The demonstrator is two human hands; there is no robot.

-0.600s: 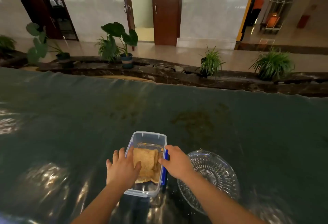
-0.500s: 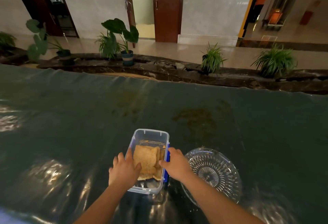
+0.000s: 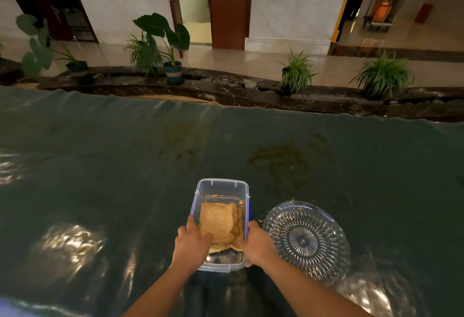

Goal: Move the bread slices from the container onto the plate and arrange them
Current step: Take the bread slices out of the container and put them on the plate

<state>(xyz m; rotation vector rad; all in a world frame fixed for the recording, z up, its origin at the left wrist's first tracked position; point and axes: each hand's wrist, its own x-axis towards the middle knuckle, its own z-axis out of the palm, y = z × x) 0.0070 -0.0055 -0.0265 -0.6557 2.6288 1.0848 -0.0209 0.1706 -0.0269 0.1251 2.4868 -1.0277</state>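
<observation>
A clear plastic container (image 3: 221,186) with blue side clips sits on the dark table, holding a stack of brown bread slices (image 3: 218,221). My left hand (image 3: 192,245) reaches into the container from its left side, thumb on top of the uppermost slice and fingers at its near left edge. My right hand (image 3: 257,242) grips the container's right wall near the blue clip. A cut-glass plate (image 3: 306,240) lies just right of the container with only a few crumbs on it.
The table (image 3: 125,178) is covered in a dark glossy sheet with brownish stains (image 3: 278,161) beyond the plate. Past its far edge are potted plants (image 3: 297,73) on a stone ledge, then a tiled lobby floor and doors.
My left hand has shifted further onto the top slice, closing on its near left edge. My right hand stays on the container's right wall. The camera view moved slightly.
</observation>
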